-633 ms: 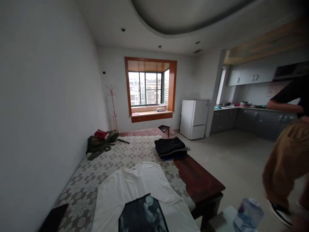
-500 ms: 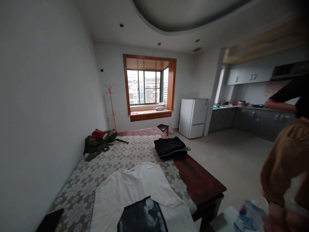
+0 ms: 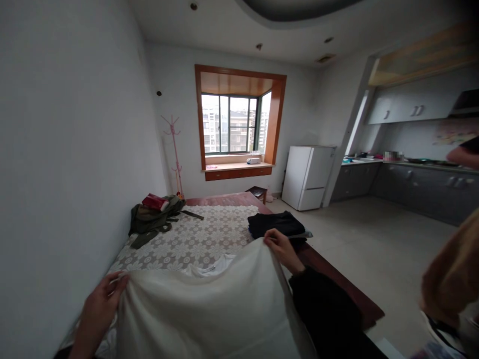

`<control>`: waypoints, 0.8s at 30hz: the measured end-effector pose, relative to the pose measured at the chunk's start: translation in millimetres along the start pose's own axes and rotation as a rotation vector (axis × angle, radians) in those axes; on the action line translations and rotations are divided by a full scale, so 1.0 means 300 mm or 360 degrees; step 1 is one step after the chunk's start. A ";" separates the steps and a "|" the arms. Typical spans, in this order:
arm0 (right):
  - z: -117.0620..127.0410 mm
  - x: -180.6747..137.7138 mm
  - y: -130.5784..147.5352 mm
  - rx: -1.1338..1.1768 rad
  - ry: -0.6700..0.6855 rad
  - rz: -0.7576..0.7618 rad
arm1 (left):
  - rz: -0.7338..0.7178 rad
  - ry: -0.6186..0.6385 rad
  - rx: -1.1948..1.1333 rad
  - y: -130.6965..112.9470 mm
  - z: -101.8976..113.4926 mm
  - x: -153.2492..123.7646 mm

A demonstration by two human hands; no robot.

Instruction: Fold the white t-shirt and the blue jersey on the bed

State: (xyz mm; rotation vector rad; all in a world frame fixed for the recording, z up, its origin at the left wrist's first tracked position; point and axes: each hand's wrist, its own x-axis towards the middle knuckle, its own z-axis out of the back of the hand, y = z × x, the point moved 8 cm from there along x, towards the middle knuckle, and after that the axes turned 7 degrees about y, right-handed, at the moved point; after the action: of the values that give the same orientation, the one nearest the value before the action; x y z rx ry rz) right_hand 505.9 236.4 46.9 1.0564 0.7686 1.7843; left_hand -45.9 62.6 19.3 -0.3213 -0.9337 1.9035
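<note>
A white T-shirt (image 3: 209, 309) is stretched between my two hands, its cloth raised above the patterned tablecloth (image 3: 175, 254). My left hand (image 3: 103, 304) pinches one corner of the cloth at the lower left. At the other corner my right hand (image 3: 282, 249), in a dark sleeve, grips the cloth between thumb and fingers. Part of the collar shows behind the lifted cloth. The shirt's dark print is hidden now. Just beyond my right hand lies a stack of folded dark clothes (image 3: 277, 224).
A green backpack (image 3: 157, 219) with a red item (image 3: 154, 202) on it lies by the left wall. The wooden edge (image 3: 352, 294) runs along the right. Another person in brown trousers (image 3: 452, 269) stands at the right. A white fridge (image 3: 309, 174) stands beyond.
My hands have come into view and taken hold of the shirt. The cloth that lay flat with its print upward is now lifted, and the print is covered. The view has shifted slightly.
</note>
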 end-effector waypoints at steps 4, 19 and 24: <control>-0.229 0.103 -0.219 -0.0348 0.0090 -0.0169 | 0.0039 0.0278 0.0015 0.033 -0.241 0.126; -0.345 0.043 -0.475 -0.0700 0.0276 -0.0328 | -0.0147 0.0668 0.0465 0.072 -0.408 0.054; -0.337 0.040 -0.489 -0.0641 0.0300 -0.0348 | -0.0117 0.0625 0.0387 0.070 -0.406 0.035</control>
State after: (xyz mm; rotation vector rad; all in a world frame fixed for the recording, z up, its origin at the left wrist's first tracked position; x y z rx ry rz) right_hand 468.6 300.1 -115.9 0.5250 0.5760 1.7666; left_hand 4.7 123.5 -76.0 -0.4858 -0.4431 1.7770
